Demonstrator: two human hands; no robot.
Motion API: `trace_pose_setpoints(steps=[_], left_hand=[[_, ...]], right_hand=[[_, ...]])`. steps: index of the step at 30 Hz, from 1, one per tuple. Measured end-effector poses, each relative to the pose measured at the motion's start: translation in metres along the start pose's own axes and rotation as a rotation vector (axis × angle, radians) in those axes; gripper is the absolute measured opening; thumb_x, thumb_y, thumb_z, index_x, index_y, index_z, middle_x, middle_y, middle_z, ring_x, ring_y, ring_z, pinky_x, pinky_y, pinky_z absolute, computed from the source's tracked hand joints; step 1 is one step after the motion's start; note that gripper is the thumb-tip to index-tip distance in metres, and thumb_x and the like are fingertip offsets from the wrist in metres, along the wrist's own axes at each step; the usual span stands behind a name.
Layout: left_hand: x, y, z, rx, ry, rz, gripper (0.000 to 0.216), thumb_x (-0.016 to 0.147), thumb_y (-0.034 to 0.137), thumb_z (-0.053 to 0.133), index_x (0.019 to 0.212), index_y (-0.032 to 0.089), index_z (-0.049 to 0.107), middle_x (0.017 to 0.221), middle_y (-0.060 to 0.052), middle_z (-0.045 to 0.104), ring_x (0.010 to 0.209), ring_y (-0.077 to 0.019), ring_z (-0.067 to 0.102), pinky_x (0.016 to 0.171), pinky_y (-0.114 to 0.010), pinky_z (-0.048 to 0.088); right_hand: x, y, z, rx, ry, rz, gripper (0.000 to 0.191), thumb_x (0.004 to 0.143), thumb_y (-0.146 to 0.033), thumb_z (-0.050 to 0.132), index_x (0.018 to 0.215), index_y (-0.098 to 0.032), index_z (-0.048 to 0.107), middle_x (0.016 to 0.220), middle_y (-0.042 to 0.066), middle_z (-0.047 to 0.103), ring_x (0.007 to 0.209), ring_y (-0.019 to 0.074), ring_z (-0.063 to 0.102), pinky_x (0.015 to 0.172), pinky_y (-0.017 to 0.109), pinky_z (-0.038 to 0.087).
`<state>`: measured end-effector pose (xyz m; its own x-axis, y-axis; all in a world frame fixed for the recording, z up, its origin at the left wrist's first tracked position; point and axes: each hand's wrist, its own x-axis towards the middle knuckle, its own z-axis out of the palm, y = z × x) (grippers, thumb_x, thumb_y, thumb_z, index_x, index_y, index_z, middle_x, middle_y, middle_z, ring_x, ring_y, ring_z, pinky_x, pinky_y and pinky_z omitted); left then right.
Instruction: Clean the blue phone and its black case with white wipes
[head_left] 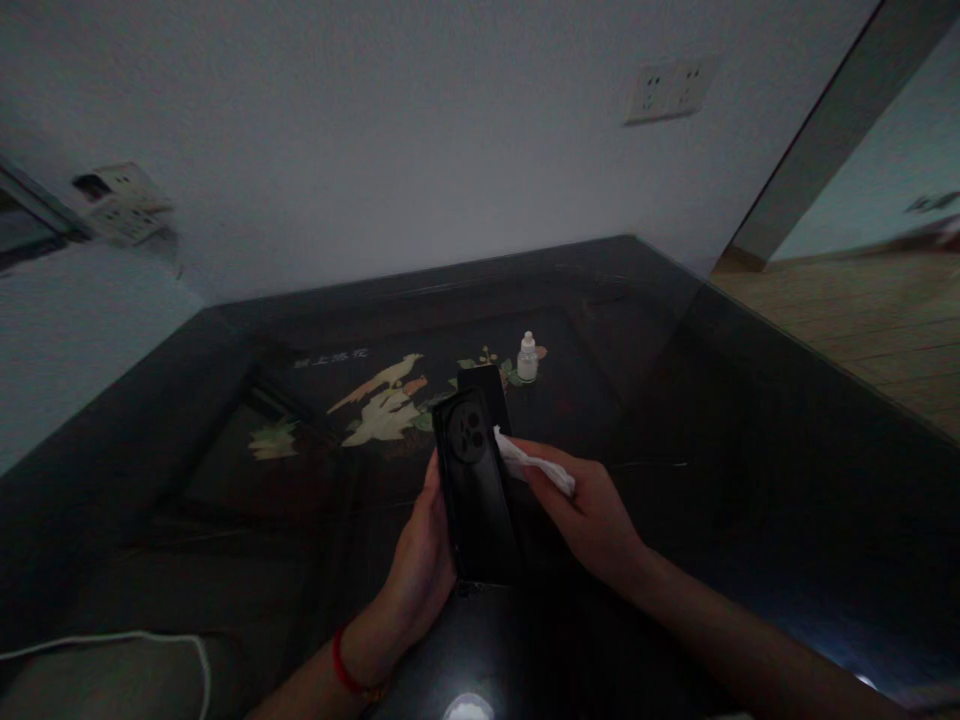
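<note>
A black smartphone [481, 515] is held up, its back with the round camera module facing me. My left hand [421, 560] is closed around its left side; most of the fingertips are hidden behind it. My right hand [592, 515] pinches a folded white tissue [538, 466], and the tissue's tip reaches the phone's upper right edge. Just beyond the phone, partly covered by it, is a dark flat rectangular object [487, 381] whose kind I cannot make out. A small bottle [527, 362] with a white cap stands upright past my right hand.
The glossy dark table [660, 440] carries a bird-and-flower picture [386, 410]. White cable [150, 637] runs along the lower left. A pale wall [405, 150] with a socket plate [671, 90] rises behind, and more sockets [127, 205] are at left. Wooden floor [840, 310] shows at right.
</note>
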<state>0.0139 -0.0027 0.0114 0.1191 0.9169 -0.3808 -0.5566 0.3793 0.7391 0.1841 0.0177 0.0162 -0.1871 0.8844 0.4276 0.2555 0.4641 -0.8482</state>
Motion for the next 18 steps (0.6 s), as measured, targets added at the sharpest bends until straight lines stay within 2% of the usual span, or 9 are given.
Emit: trace_pose_setpoints(steps=[4,7,9,11,12,13,15,17,18], left_hand=[[-0.003,-0.003,-0.009,-0.011,-0.095,-0.188,0.069,0.082,0.065,0.049,0.138,0.026,0.044,0.115,-0.008,0.067,0.105,-0.0236,0.061,0.093,-0.036,0.044],[-0.002,-0.004,-0.020,-0.104,-0.181,-0.370,0.066,0.081,0.064,0.051,0.127,0.017,0.057,0.093,-0.009,0.071,0.089,-0.0219,0.065,0.087,-0.034,0.046],[0.000,-0.003,-0.024,-0.158,-0.207,-0.418,0.053,0.084,0.057,0.054,0.113,0.014,0.065,0.086,-0.007,0.072,0.081,-0.0190,0.066,0.086,-0.032,0.046],[0.001,0.000,-0.023,-0.173,-0.234,-0.420,0.044,0.084,0.051,0.056,0.106,0.014,0.068,0.086,-0.007,0.073,0.077,-0.0183,0.067,0.086,-0.033,0.047],[0.000,0.001,-0.021,-0.174,-0.264,-0.421,0.044,0.085,0.049,0.056,0.110,0.015,0.067,0.092,-0.008,0.073,0.079,-0.0197,0.068,0.087,-0.035,0.047],[0.000,0.003,-0.018,-0.171,-0.300,-0.419,0.046,0.085,0.048,0.055,0.119,0.017,0.062,0.100,-0.010,0.072,0.083,-0.0221,0.069,0.089,-0.038,0.047],[-0.003,0.005,-0.013,-0.169,-0.359,-0.400,0.057,0.089,0.045,0.052,0.141,0.025,0.041,0.119,-0.013,0.066,0.098,-0.0277,0.067,0.092,-0.047,0.045],[-0.005,0.006,-0.008,-0.199,-0.380,-0.347,0.066,0.091,0.038,0.049,0.149,0.036,0.016,0.133,-0.011,0.057,0.111,-0.0307,0.061,0.095,-0.054,0.043],[-0.006,0.005,-0.006,-0.213,-0.383,-0.329,0.070,0.092,0.034,0.048,0.149,0.040,0.009,0.137,-0.010,0.054,0.115,-0.0316,0.059,0.095,-0.056,0.042]], right_hand=[[-0.009,0.000,0.005,-0.121,-0.165,-0.294,0.046,0.086,-0.004,0.043,0.129,-0.014,0.055,0.129,0.009,0.060,0.119,0.0157,0.057,0.099,0.032,0.049],[-0.012,0.003,0.008,-0.201,-0.271,-0.491,0.043,0.086,-0.001,0.043,0.126,-0.010,0.056,0.130,0.013,0.059,0.125,0.0166,0.052,0.102,0.034,0.047],[-0.011,0.003,0.006,-0.187,-0.269,-0.518,0.042,0.086,-0.001,0.044,0.125,-0.010,0.057,0.128,0.014,0.060,0.124,0.0164,0.053,0.102,0.033,0.048],[-0.007,0.003,-0.001,-0.140,-0.167,-0.445,0.042,0.086,-0.003,0.045,0.124,-0.014,0.058,0.127,0.012,0.061,0.122,0.0153,0.055,0.101,0.033,0.049],[-0.005,0.003,-0.006,-0.130,-0.088,-0.388,0.041,0.086,-0.005,0.045,0.124,-0.016,0.058,0.127,0.010,0.062,0.120,0.0149,0.056,0.100,0.033,0.049],[-0.002,0.003,-0.012,-0.136,-0.011,-0.330,0.041,0.087,-0.006,0.045,0.123,-0.018,0.059,0.127,0.009,0.062,0.119,0.0148,0.057,0.100,0.034,0.050],[0.004,0.006,-0.021,-0.189,0.100,-0.236,0.041,0.086,-0.007,0.044,0.121,-0.020,0.061,0.124,0.007,0.064,0.116,0.0153,0.059,0.099,0.035,0.050],[0.008,0.010,-0.025,-0.249,0.130,-0.202,0.042,0.085,-0.006,0.046,0.122,-0.021,0.060,0.123,0.007,0.065,0.115,0.0163,0.061,0.097,0.035,0.052],[0.008,0.011,-0.024,-0.273,0.124,-0.212,0.043,0.085,-0.005,0.046,0.123,-0.021,0.060,0.122,0.007,0.065,0.114,0.0164,0.061,0.097,0.035,0.052]])
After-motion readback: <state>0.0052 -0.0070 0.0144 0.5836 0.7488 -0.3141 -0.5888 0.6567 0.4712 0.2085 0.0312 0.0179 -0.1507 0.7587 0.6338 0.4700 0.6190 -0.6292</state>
